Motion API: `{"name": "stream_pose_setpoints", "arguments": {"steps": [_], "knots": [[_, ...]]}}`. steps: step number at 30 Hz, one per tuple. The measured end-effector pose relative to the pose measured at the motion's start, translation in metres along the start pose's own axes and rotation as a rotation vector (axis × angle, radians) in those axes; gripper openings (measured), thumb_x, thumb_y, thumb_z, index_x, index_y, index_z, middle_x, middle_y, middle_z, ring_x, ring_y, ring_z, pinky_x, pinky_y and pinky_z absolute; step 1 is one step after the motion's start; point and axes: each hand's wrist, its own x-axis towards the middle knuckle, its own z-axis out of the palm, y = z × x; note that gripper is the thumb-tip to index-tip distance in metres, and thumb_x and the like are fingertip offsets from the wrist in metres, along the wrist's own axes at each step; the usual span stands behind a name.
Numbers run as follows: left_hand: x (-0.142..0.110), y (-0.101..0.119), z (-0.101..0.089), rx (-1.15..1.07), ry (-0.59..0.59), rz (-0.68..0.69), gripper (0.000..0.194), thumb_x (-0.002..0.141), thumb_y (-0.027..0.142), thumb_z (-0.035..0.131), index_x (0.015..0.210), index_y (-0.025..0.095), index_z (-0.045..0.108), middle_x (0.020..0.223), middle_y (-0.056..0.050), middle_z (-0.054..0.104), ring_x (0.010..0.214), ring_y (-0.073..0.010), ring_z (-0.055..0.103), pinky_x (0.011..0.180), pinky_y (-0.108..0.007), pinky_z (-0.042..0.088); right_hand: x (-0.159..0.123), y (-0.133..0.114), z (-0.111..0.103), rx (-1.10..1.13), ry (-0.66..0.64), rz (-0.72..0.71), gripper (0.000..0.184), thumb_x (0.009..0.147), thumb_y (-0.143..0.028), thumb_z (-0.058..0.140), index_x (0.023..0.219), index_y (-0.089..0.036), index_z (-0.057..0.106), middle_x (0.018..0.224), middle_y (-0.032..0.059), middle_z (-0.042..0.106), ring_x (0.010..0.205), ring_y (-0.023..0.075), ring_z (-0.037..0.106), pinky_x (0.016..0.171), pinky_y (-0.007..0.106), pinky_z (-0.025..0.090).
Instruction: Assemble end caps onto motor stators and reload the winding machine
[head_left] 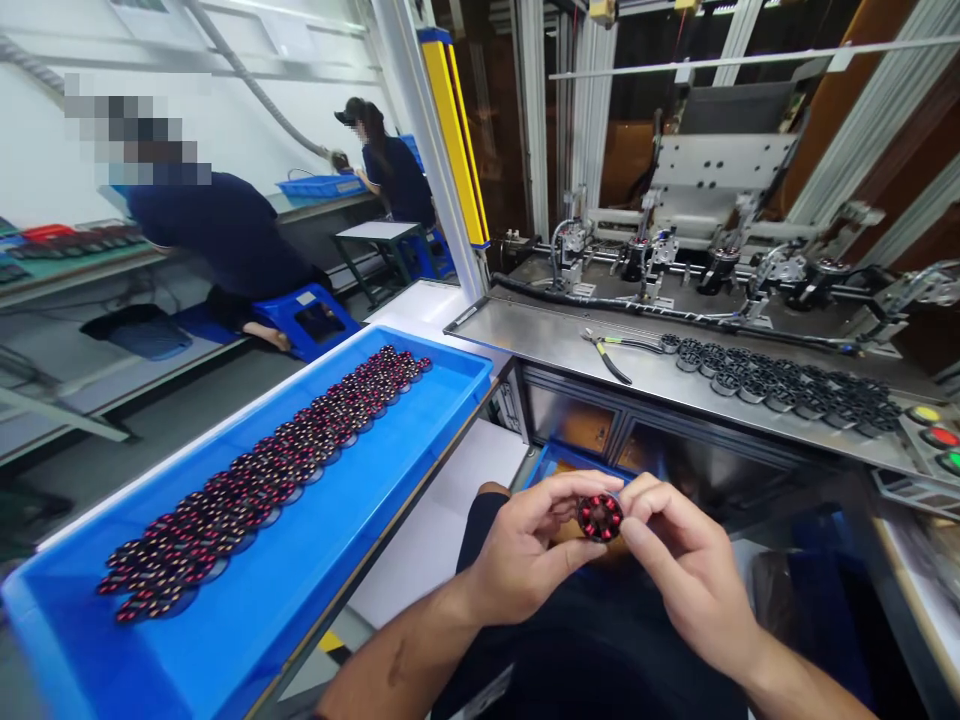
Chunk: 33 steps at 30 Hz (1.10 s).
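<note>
A small round motor stator (600,517), black with red windings, is held up over my lap, its face turned towards me. My left hand (529,545) grips it by the rim, thumb below and fingers above and behind. My right hand (679,555) pinches at its right edge with thumb and forefinger; whether a wire end lies between those fingertips is too small to make out. Many similar wound stators (277,465) lie in overlapping rows in the long blue tray (420,480) to my left.
Ahead stands a machine (720,240) with several winding stations. On its metal ledge (525,335) lie cutting pliers (607,355) and rows of black unwound cores (787,380). Coloured push buttons (941,437) sit at the right. Two people (217,230) sit at a bench on the left.
</note>
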Motion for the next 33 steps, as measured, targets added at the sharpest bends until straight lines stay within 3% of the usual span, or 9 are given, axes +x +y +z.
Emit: {"name": "stream_pose_setpoints", "arguments": {"steps": [4, 8, 12, 15, 18, 25, 27, 30, 33], "knots": [[0.004, -0.003, 0.005, -0.250, 0.025, -0.107, 0.049, 0.074, 0.020, 0.083, 0.120, 0.021, 0.065, 0.111, -0.009, 0.069, 0.097, -0.0173, 0.067, 0.087, -0.028, 0.055, -0.007, 0.009, 0.009, 0.062, 0.080, -0.044, 0.016, 0.099, -0.025, 0.052, 0.083, -0.022, 0.056, 0.082, -0.0002, 0.054, 0.077, 0.0131, 0.052, 0.071, 0.024, 0.044], [0.010, -0.011, 0.011, -0.220, 0.135, -0.105, 0.050, 0.060, 0.018, 0.091, 0.105, 0.021, 0.070, 0.103, -0.004, 0.062, 0.078, -0.0109, 0.062, 0.070, -0.022, 0.054, -0.015, 0.017, 0.016, 0.056, 0.156, -0.064, 0.014, 0.099, -0.023, 0.052, 0.085, -0.023, 0.057, 0.083, 0.0001, 0.054, 0.079, 0.0132, 0.053, 0.074, 0.024, 0.045], [0.010, -0.012, 0.013, -0.003, 0.153, 0.051, 0.044, 0.067, 0.014, 0.085, 0.108, 0.020, 0.070, 0.103, -0.006, 0.062, 0.089, -0.0154, 0.064, 0.078, -0.025, 0.055, -0.020, 0.019, 0.015, 0.080, 0.204, -0.014, 0.017, 0.099, -0.024, 0.051, 0.083, -0.023, 0.056, 0.080, 0.0004, 0.054, 0.077, 0.0132, 0.051, 0.073, 0.023, 0.046], [0.009, -0.008, 0.011, 0.218, 0.146, 0.213, 0.048, 0.067, 0.009, 0.082, 0.112, 0.020, 0.066, 0.104, -0.008, 0.067, 0.094, -0.0194, 0.066, 0.083, -0.030, 0.056, -0.016, 0.015, 0.010, 0.112, 0.146, -0.026, 0.007, 0.097, -0.029, 0.056, 0.093, -0.024, 0.056, 0.089, 0.0020, 0.055, 0.084, 0.0153, 0.053, 0.078, 0.026, 0.047], [0.008, -0.005, 0.009, 0.380, 0.142, 0.332, 0.049, 0.066, 0.008, 0.081, 0.110, 0.021, 0.066, 0.102, -0.009, 0.071, 0.094, -0.0216, 0.068, 0.084, -0.034, 0.057, -0.011, 0.012, 0.010, 0.182, 0.058, -0.022, 0.010, 0.095, -0.032, 0.058, 0.091, -0.024, 0.055, 0.092, 0.0025, 0.052, 0.087, 0.0167, 0.051, 0.080, 0.029, 0.046], [0.005, -0.011, 0.007, 0.278, 0.199, 0.341, 0.045, 0.069, 0.013, 0.081, 0.112, 0.020, 0.068, 0.103, -0.010, 0.072, 0.096, -0.0226, 0.068, 0.085, -0.035, 0.058, -0.014, 0.029, 0.026, 0.365, 0.238, 0.185, 0.023, 0.101, -0.038, 0.045, 0.087, -0.023, 0.054, 0.088, 0.0023, 0.052, 0.079, 0.0159, 0.050, 0.075, 0.029, 0.046], [0.005, -0.010, 0.005, 0.314, 0.201, 0.349, 0.045, 0.069, 0.013, 0.081, 0.112, 0.020, 0.068, 0.103, -0.010, 0.072, 0.094, -0.0225, 0.069, 0.084, -0.035, 0.058, -0.014, 0.031, 0.025, 0.308, 0.246, 0.097, 0.013, 0.097, -0.037, 0.054, 0.095, -0.024, 0.055, 0.097, 0.0040, 0.054, 0.088, 0.0175, 0.054, 0.080, 0.031, 0.047], [0.005, -0.006, 0.002, 0.402, 0.173, 0.378, 0.049, 0.068, 0.011, 0.081, 0.113, 0.021, 0.067, 0.104, -0.010, 0.072, 0.092, -0.0218, 0.069, 0.083, -0.034, 0.058, -0.009, 0.025, 0.020, 0.154, 0.239, -0.129, 0.022, 0.087, -0.031, 0.071, 0.104, -0.027, 0.057, 0.108, 0.0044, 0.053, 0.101, 0.0194, 0.053, 0.089, 0.032, 0.045], [0.004, -0.003, 0.001, 0.435, 0.127, 0.395, 0.053, 0.066, 0.008, 0.081, 0.116, 0.021, 0.066, 0.105, -0.010, 0.072, 0.093, -0.0212, 0.069, 0.083, -0.033, 0.058, -0.003, 0.017, 0.018, 0.088, 0.221, -0.115, 0.006, 0.093, -0.026, 0.064, 0.089, -0.024, 0.060, 0.093, 0.0021, 0.054, 0.088, 0.0157, 0.052, 0.079, 0.028, 0.044]]}}
